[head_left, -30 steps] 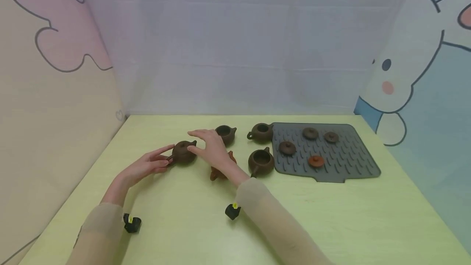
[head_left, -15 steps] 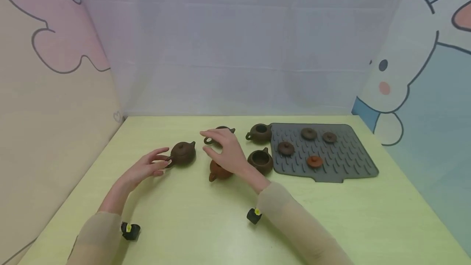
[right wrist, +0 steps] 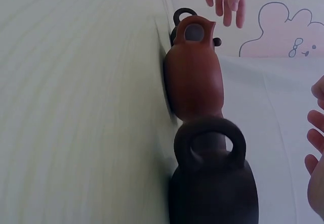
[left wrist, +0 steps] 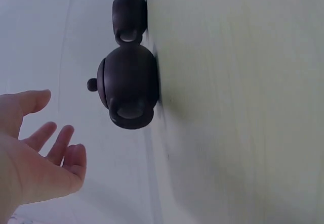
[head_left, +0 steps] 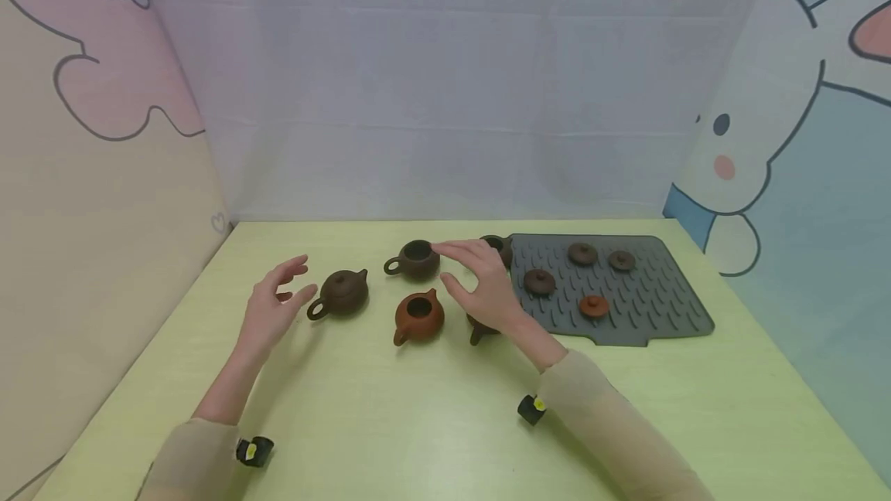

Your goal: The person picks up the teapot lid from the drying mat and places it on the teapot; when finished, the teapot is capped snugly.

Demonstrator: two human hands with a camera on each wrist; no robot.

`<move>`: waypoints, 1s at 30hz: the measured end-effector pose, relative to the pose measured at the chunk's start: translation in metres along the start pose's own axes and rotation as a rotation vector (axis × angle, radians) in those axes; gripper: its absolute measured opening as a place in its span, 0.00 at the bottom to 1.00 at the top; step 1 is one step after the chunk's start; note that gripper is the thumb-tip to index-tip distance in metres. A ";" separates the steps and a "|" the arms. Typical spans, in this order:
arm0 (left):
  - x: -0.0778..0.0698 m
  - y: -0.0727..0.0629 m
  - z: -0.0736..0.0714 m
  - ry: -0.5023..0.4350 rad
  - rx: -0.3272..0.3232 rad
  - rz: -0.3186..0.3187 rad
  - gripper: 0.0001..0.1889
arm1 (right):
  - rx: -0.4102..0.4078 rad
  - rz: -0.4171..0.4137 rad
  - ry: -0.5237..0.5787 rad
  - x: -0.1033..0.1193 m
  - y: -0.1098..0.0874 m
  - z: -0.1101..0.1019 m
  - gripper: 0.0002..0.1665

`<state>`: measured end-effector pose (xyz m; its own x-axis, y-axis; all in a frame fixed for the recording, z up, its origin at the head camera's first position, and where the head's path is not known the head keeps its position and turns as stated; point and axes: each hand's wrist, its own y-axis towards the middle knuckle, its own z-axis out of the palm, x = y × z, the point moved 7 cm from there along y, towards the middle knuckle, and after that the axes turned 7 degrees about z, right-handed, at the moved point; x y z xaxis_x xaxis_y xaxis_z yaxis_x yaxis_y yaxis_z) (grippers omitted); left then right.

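Observation:
A dark brown teapot with its lid on stands at the left of the group. Just left of its handle my left hand hovers, fingers loosely bent, touching nothing; in the left wrist view a gap separates that hand from the teapot. My right hand is in the air, holding nothing, and partly covers a dark lidless teapot and another behind. A reddish-brown lidless teapot and a dark lidless one stand between the hands.
A grey ridged mat lies at the right with several lids on it: a reddish one and dark ones, such as the left lid. A pale curtain hangs behind the table.
My right hand has moved right, away from the lidded teapot and over the lidless ones. My left hand has come off that teapot's handle and drawn back. The lidded teapot stays in place.

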<state>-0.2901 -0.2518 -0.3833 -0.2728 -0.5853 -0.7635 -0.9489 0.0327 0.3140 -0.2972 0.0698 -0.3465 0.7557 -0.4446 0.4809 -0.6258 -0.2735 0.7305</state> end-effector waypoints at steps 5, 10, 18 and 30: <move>-0.024 -0.004 0.009 -0.017 -0.079 0.131 0.29 | -0.011 -0.007 -0.032 -0.010 -0.011 -0.017 0.27; -0.042 -0.008 0.024 -0.081 -0.036 0.202 0.29 | -0.011 0.006 -0.065 -0.020 -0.020 -0.032 0.29; -0.051 -0.012 0.046 -0.134 0.057 0.192 0.29 | -0.041 -0.021 -0.089 -0.032 -0.030 -0.054 0.32; -0.044 -0.016 0.084 -0.172 0.280 0.110 0.33 | -0.060 -0.008 -0.103 -0.055 -0.049 -0.093 0.28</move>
<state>-0.2761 -0.1586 -0.4023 -0.3762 -0.4216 -0.8251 -0.9125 0.3229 0.2511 -0.2903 0.1868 -0.3639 0.7350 -0.5288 0.4245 -0.6046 -0.2277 0.7633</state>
